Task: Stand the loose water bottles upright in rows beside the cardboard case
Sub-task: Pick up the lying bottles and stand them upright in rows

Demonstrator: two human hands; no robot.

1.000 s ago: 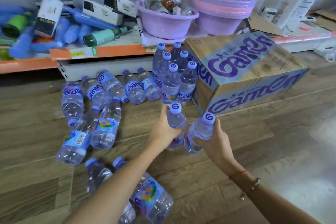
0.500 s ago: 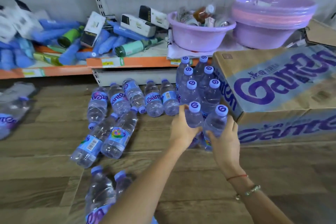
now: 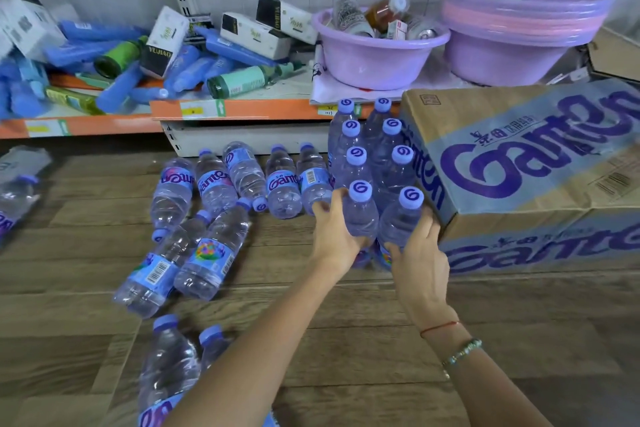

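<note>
Two columns of upright bottles stand against the end of the cardboard case, four deep, on the wooden floor. We order risks by size. The case: its end wall touches the right column, so a shove against it would, in our judgement, knock the whole block over. The block: bottles stand cap to cap, touching, and one tipped bottle could fell its neighbours. The loose bottles lie on their sides just left of the block; a rolling one could strike the left column. The left hand curls round the nearest left bottle; the right hand wraps the nearest right bottle. A tilted or uneven release might topple either one.
</note>
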